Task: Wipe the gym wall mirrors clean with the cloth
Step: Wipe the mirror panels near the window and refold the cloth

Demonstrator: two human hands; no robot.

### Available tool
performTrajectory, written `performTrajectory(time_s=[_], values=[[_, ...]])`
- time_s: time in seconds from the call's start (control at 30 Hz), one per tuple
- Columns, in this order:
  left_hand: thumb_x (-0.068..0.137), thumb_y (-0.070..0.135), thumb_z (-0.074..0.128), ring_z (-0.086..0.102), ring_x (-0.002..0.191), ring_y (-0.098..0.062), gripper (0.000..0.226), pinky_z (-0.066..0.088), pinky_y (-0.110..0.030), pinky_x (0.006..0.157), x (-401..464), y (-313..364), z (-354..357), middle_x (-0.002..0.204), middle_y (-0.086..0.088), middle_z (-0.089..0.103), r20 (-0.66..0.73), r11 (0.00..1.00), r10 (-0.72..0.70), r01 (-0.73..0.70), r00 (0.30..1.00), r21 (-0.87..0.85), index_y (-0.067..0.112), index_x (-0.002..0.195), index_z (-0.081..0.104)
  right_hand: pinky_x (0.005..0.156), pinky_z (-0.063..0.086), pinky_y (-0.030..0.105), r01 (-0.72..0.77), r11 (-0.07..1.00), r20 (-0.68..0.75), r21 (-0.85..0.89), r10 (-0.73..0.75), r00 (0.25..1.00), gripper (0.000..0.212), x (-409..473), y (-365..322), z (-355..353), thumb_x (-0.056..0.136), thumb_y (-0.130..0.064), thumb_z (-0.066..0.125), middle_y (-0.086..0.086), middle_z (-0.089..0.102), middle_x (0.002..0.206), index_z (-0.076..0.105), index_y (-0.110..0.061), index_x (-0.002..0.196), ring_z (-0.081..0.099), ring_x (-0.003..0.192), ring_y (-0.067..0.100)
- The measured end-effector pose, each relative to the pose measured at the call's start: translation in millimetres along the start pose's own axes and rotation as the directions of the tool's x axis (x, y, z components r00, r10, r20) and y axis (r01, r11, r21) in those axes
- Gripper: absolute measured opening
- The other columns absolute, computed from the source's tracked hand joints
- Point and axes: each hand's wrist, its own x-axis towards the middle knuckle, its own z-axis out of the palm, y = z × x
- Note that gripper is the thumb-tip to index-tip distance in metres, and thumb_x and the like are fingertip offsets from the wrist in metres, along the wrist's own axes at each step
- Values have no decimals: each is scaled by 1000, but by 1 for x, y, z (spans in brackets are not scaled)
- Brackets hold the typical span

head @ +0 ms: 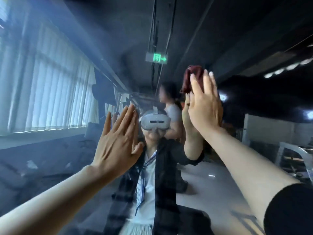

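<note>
**Mirror wipe, cloth pressed high on the right**

Large wall mirror [67, 158] fills the view, glass hazy and streaked, worst on the left where reflected pale vertical window blinds [42, 92] glare. Dark red crumpled cloth [191, 78] up at right of centre, flat against the glass, its reflection merging with it. Right hand [204, 106] presses the cloth with straight, spread fingers, fingertips over the lower part of the fabric, no curl or pinch visible; palm-flat pressure probably chosen to keep as much cloth as possible on the glass. Left hand [116, 138] open, fingers straight and close together, planted on the mirror lower left of the cloth, touching its own reflection; holds nothing, likely bracing the body while the other arm reaches up. Black sleeve [291, 209] on the near right forearm.

Reflected in the glass: wearer with white head-mounted camera unit [155, 122], dark jacket over white top; second person in grey top [172, 114] further back, turned away; green exit sign [156, 58] hanging from a dark ceiling.

Judgement: wiping mid-way, haze across the left part suggests plenty of glass left to cover. Cloth bunched, not spread, so each stroke covers a narrow strip. Risk: bare left palm may leave fresh prints on the glass.
</note>
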Motion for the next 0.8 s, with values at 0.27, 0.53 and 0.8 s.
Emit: performTrajectory(time_s=[0.27, 0.53, 0.8], values=[[91, 51, 52, 12, 154, -25, 88, 0, -47, 123, -61, 24, 21, 165, -13, 13, 70, 984, -173, 175, 982, -24, 2, 157, 21, 118, 35, 45, 625, 759, 155, 185, -650, 744, 53, -114, -42, 1, 90, 7, 43, 22, 47, 150, 59, -8, 138, 46, 139, 36], [94, 52, 48, 15, 153, -25, 84, 1, -52, 123, -67, 23, 17, 165, -12, 14, 71, 988, -156, 155, 985, 21, 5, 157, 21, 119, 23, 40, 232, 968, -21, 94, -231, 973, 54, -44, -55, 19, 84, 7, 68, 25, 52, 144, 61, -5, 136, 51, 133, 41], [89, 50, 39, 18, 151, -24, 84, 3, -52, 123, -108, 9, 14, 165, -11, 16, 138, 980, -194, 199, 971, -23, 7, 156, 16, 115, 38, 47, 623, 754, 88, 208, -649, 755, 47, -126, -52, 9, 92, 9, 46, 24, 53, 144, 64, -7, 132, 53, 133, 37]])
